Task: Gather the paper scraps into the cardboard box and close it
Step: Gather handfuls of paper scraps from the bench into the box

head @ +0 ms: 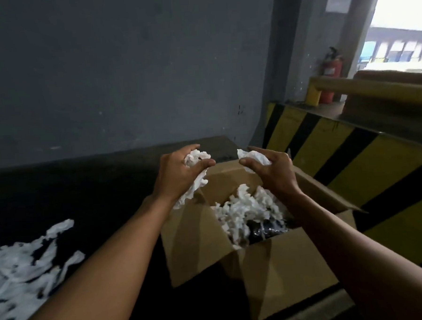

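Note:
An open brown cardboard box stands on the dark floor, its flaps spread outward. Inside lies a heap of white paper scraps over something dark. My left hand hovers above the box's far left flap, gripping a bunch of white scraps that trails down below the wrist. My right hand is over the box's far side, closed on a smaller crumpled white scrap. More loose white scraps are spread on the floor at the lower left.
A grey wall rises behind the box. To the right runs a yellow-and-black striped barrier with a yellow rail above it. A red fire extinguisher stands by the bright doorway at the upper right.

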Tool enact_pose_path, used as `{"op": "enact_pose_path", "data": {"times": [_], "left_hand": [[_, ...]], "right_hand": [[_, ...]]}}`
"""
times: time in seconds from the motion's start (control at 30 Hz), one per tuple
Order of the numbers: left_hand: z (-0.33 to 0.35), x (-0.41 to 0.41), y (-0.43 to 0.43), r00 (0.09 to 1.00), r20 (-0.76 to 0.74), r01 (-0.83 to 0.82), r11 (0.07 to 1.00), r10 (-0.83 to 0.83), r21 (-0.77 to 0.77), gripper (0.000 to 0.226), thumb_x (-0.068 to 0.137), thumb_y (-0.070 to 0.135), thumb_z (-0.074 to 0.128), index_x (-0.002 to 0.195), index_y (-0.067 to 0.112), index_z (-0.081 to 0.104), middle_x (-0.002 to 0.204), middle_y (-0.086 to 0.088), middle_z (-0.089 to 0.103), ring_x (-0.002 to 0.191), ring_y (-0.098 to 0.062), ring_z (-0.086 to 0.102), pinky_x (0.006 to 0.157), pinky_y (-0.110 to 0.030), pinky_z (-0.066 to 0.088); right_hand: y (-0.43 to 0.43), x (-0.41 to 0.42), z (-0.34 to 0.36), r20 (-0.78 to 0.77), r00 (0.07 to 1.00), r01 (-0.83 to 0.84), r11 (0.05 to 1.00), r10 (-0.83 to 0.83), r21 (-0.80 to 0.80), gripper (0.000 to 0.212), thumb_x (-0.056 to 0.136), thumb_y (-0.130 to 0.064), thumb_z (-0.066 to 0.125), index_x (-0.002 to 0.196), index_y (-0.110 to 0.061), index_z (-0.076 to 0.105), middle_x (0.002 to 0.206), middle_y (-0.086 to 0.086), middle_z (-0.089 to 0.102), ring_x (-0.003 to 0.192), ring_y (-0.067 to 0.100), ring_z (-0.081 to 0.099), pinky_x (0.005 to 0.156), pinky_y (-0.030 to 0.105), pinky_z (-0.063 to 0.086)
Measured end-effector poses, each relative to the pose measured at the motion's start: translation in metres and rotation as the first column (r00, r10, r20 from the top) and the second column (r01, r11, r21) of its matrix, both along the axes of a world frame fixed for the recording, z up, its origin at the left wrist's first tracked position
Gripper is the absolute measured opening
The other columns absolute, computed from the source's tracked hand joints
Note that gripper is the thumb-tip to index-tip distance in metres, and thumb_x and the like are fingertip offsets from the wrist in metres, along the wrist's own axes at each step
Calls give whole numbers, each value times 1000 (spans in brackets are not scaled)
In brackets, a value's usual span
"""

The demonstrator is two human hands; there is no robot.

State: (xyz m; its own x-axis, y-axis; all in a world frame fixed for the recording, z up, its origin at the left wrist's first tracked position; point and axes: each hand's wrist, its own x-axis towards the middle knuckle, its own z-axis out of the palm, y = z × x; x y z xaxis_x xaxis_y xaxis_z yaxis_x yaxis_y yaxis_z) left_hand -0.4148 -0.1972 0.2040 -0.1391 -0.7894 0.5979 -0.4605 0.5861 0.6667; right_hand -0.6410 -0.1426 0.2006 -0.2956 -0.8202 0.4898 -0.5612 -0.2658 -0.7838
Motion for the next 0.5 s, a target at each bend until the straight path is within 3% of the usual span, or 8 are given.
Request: {"op": "enact_pose_path", "data": {"times": [0.03, 0.1, 0.2, 0.33, 0.4, 0.5], "left_hand": [[-7, -22, -1, 1000, 1, -1, 1000, 1, 19, 60, 67, 56, 77, 115, 21, 69, 108, 2, 72, 97, -3, 64, 86, -15, 47], [-21, -62, 0, 999, 40, -3, 999, 1, 51, 63, 67, 57, 76, 117, 19, 68, 112, -1, 71, 103, -7, 63, 89, -21, 48], [-38, -105, -2, 997, 62, -43, 992, 36, 115, 65, 67, 60, 74, 118, 18, 67, 110, 0, 71, 102, -10, 65, 90, -28, 51], [-58, -135, 2, 991, 125, -71, 975, 46, 212, 63, 68, 59, 74, 115, 18, 67, 106, 4, 71, 98, -10, 65, 84, -24, 49], [-70, -140, 1, 986, 157, -95, 953, 51, 287, 60, 70, 56, 76, 116, 18, 66, 108, 4, 70, 100, -11, 63, 84, -24, 48], [-89, -140, -1, 963, 271, -118, 923, 16, 366, 62, 69, 66, 69, 114, 24, 65, 106, 5, 70, 98, -13, 63, 83, -34, 52]], "right_hand": [[-1, -21, -4, 11, 1000, -22, 999, 22, 33, 35, 74, -45, 79, 104, -28, 74, 83, -20, 72, 77, -9, 66, 74, 19, 56], [-6, -61, -19, 71, 995, -75, 991, 68, 111, 24, 74, -45, 80, 94, -33, 75, 78, -11, 74, 74, 7, 71, 70, 38, 61], [-22, -108, -39, 110, 987, -140, 973, 120, 186, 48, 67, -57, 82, 106, -30, 71, 98, -3, 75, 89, 17, 72, 77, 46, 59], [-34, -134, -62, -23, 986, -154, 960, 164, 232, 49, 71, -54, 79, 110, -25, 72, 107, -11, 72, 95, -3, 66, 83, 25, 56], [-40, -136, -74, -54, 980, -173, 948, 194, 268, 47, 73, -49, 79, 111, -23, 72, 106, -10, 73, 92, -5, 65, 76, 12, 52], [-49, -133, -90, -130, 948, -233, 910, 292, 343, 42, 77, -46, 78, 112, -24, 72, 112, -9, 71, 98, -3, 62, 72, 2, 43]]}}
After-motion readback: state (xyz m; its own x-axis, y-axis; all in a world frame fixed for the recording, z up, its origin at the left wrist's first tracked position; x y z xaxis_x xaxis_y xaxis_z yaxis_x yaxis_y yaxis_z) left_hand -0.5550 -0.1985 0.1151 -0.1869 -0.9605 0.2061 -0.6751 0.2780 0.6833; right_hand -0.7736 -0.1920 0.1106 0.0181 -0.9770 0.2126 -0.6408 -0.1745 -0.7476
